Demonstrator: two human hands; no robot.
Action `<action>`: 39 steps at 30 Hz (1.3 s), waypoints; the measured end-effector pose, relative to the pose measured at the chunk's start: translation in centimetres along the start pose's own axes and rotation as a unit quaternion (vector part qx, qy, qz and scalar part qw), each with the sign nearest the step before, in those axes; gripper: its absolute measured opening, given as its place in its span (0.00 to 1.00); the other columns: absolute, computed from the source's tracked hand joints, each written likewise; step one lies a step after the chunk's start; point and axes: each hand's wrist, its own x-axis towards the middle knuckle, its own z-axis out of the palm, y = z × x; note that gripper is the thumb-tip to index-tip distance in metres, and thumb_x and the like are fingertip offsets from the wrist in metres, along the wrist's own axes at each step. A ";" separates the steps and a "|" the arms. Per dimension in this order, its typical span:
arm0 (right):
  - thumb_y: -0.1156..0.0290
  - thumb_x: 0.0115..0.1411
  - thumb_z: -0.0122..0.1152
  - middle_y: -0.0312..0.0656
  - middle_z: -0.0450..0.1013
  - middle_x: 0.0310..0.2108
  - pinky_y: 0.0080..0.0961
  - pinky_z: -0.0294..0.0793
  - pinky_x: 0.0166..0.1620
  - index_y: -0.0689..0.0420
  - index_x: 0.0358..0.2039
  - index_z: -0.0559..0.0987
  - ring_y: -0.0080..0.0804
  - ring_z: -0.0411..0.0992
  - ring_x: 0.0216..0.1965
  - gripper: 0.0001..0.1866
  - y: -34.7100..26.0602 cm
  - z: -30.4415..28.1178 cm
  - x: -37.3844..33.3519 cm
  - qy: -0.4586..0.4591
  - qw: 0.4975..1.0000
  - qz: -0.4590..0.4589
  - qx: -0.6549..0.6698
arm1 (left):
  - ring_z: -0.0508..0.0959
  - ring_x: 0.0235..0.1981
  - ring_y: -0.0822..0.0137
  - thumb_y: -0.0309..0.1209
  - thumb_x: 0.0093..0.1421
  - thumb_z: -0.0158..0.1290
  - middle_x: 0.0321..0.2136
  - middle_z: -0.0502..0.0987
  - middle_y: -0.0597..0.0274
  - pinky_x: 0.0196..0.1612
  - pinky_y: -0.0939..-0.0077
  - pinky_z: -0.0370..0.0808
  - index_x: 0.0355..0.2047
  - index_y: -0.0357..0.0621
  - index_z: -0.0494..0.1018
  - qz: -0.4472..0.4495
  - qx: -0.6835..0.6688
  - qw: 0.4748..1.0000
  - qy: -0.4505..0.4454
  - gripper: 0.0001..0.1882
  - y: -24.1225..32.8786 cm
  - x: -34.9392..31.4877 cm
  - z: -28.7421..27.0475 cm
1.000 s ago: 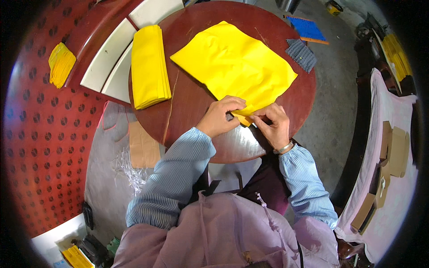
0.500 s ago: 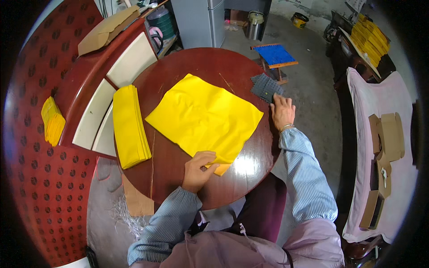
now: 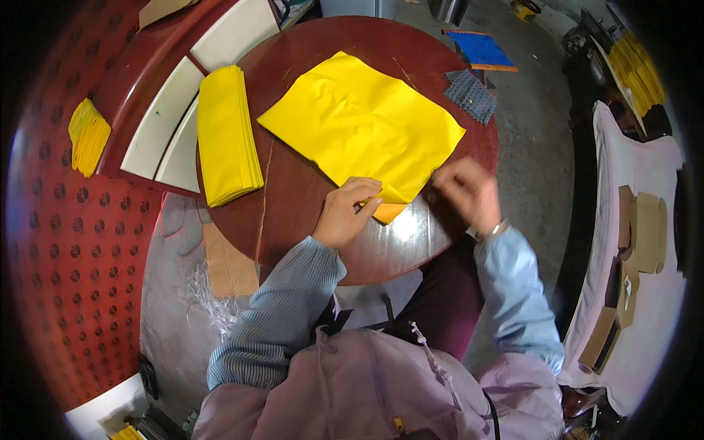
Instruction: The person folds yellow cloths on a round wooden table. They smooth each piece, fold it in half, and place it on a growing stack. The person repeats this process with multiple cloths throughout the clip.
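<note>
A large yellow sheet [image 3: 363,125] lies spread on the round dark red table [image 3: 308,198]. My left hand [image 3: 346,214] presses on the sheet's near corner, fingers bent over the yellow edge. My right hand [image 3: 466,192] is blurred, just off the sheet's right corner at the table's edge; whether it holds anything small cannot be made out. A stack of folded yellow sheets [image 3: 226,134] lies on the table's left side. A small grey dotted pad [image 3: 471,95] sits at the far right edge of the table.
A curved red and white bench [image 3: 169,117] wraps the table's left side, with a small yellow pile [image 3: 89,136] beyond it. A blue stool [image 3: 480,50] stands behind the table. Cardboard pieces [image 3: 632,249] lie on a pale pink cloth at right.
My right hand has come back from the grey pad to the sheet's near right corner. My left hand stays on the near corner. The view has shifted.
</note>
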 end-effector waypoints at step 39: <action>0.76 0.61 0.74 0.43 0.82 0.35 0.30 0.79 0.39 0.57 0.44 0.89 0.35 0.81 0.35 0.11 -4.9 7.2 -2.9 0.027 0.998 -0.007 0.061 | 0.86 0.53 0.58 0.26 0.67 0.63 0.52 0.85 0.52 0.57 0.70 0.82 0.46 0.36 0.84 -0.051 0.006 0.998 -0.032 0.10 -0.2 0.0 0.0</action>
